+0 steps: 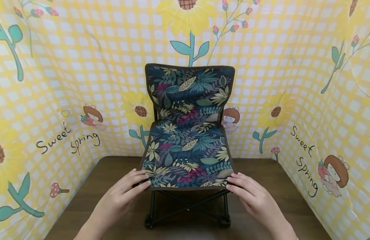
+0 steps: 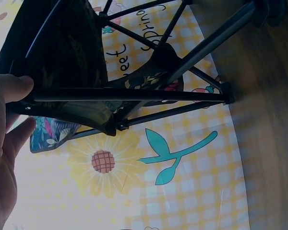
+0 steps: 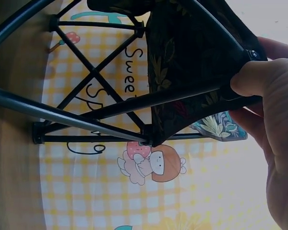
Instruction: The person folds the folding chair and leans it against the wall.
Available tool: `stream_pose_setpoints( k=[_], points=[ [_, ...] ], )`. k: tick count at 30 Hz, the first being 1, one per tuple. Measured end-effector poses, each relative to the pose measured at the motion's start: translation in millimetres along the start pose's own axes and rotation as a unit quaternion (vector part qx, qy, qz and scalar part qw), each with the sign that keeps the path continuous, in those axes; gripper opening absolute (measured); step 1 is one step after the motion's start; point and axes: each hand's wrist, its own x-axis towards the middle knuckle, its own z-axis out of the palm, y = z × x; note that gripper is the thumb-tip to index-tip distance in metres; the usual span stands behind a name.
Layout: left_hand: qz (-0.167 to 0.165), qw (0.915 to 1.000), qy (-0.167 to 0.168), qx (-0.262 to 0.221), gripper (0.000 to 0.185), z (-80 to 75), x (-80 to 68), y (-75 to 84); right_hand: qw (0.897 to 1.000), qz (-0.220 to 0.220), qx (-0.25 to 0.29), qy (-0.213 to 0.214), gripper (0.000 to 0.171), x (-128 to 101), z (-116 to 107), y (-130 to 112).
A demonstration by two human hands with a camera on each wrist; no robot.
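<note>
**Both hands on the front of the little chair**

On the brown table (image 1: 272, 180), against the sunflower backdrop (image 1: 293, 66), stands a small folding chair (image 1: 188, 133), upright and opened out, its backrest facing me. My left hand (image 1: 125, 190) holds the front left corner of the seat, fingers (image 1: 140, 183) laid on the leafy fabric and the thumb curled under against the black frame tube (image 2: 125, 95). My right hand (image 1: 251, 193) grips the front right corner in the same way, thumb hooked on the tube beneath. To handle it well, I judge both hands should pull or press evenly, so the crossed legs (image 1: 188, 203) don't twist or skid. I would keep my fingertips clear of the joints, where they could get pinched.
</note>
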Motion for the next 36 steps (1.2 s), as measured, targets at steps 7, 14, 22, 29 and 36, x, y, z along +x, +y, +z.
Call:
stream_pose_setpoints(
  k=[7,14,22,29,36],
  points=[
    [0.010,0.9999,0.004,0.005,0.032,1.1,1.4,-0.1,1.000,-0.007,-0.006,0.005,0.025,2.2,1.9,-0.7],
    [0.011,0.9999,-0.007,0.008,0.032,-1.3,1.6,0.7,1.000,-0.013,0.000,0.009,0.026,0.3,5.1,-0.9],
    [0.005,0.9999,-0.010,0.002,0.032,-3.9,0.3,0.5,1.000,-0.012,-0.009,0.010,0.026,-1.2,4.7,-1.5],
    [0.004,0.9999,-0.005,0.011,0.033,-2.7,-0.9,2.1,1.000,-0.009,0.001,0.002,0.026,-2.3,3.4,-1.1],
    [-0.001,0.9998,-0.007,0.017,0.034,-0.7,1.0,4.3,1.000,0.008,-0.005,-0.005,0.028,-6.2,2.5,-1.3]
  ],
)
